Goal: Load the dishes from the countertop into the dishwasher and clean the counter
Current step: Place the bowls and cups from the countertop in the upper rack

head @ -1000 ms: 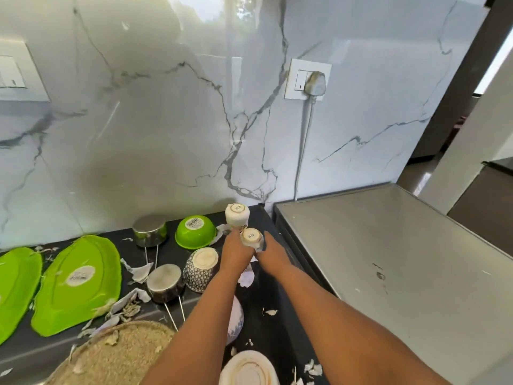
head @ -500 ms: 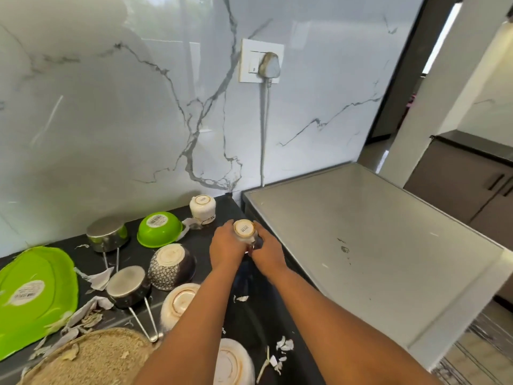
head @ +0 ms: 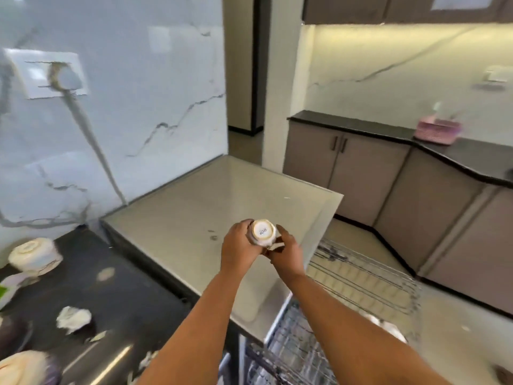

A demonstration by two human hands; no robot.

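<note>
You hold a small white ceramic cup upside down between both hands, its round base with a printed mark facing up at you. Your left hand wraps its fingers around the cup's left side, and your right hand grips the right side lower down, near the rim. The cup sits in the air over the right part of the flat grey steel dishwasher top, close to its right edge.

Below and to the right of your forearms, the pulled-out wire dishwasher rack shows its dark tines, with another wire basket lower in the frame; what lies in it is too blurred to tell.

On the black stone countertop at the left, another white cup stands upside down by the marble wall, and torn white paper scraps lie near the front. A blurred cream bowl shows at the lower left corner. Across the room a pink plastic basket rests on a second dark counter above grey cabinets.
</note>
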